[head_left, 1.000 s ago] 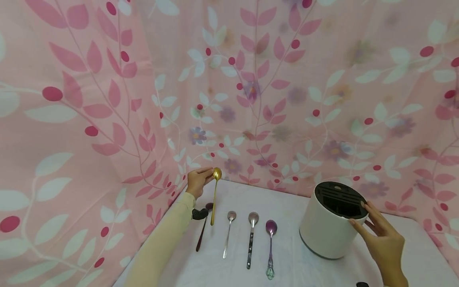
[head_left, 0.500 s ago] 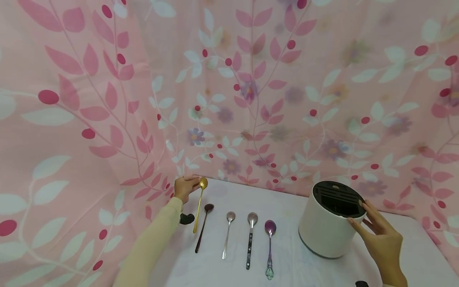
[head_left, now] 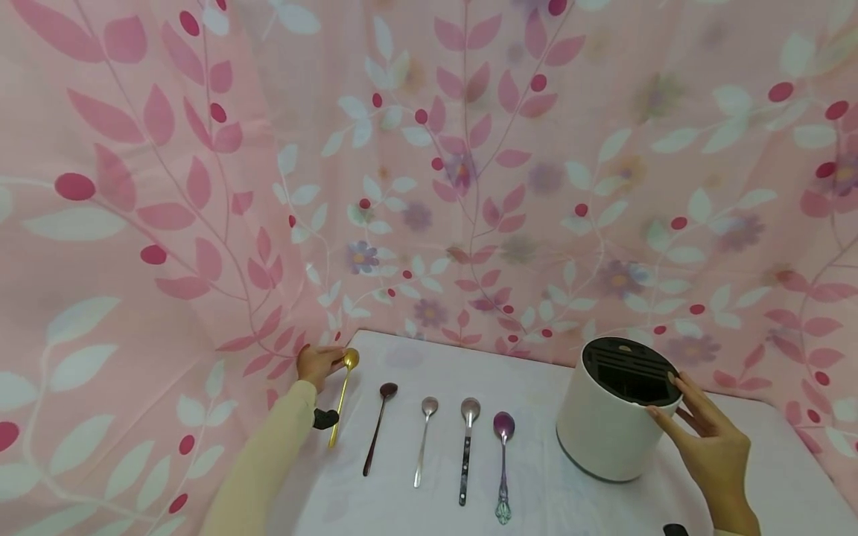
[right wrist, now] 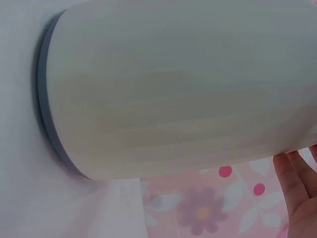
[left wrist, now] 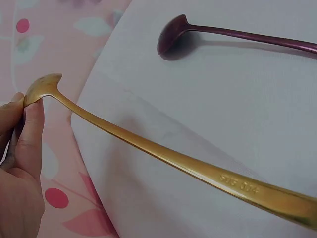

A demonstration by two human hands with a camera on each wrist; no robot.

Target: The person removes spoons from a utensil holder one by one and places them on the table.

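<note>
My left hand (head_left: 318, 365) pinches a gold long-handled spoon (head_left: 343, 394) by the rim of its bowl, at the table's left edge. In the left wrist view the gold spoon (left wrist: 148, 146) slants across, its bowl between thumb and fingers, handle toward the lower right. A dark brown spoon (head_left: 377, 433) lies just right of it. At the right, my right hand (head_left: 713, 454) rests thumb and fingers on the upper side of a white cylindrical utensil holder (head_left: 606, 432) with a black slotted top. In the right wrist view straight fingertips (right wrist: 282, 161) touch the wall of this holder (right wrist: 173, 99).
Right of the brown spoon lie a small silver spoon (head_left: 424, 443), a spoon with a black speckled handle (head_left: 465, 454) and a purple spoon (head_left: 503, 454) with an ornate handle end. All lie on a white-covered table (head_left: 529, 387). A pink leaf-patterned curtain (head_left: 402, 223) borders it behind and left.
The left hand has carried the gold spoon left and toward the near side, from over the brown spoon to the table's left edge. The right hand stays on the utensil holder.
</note>
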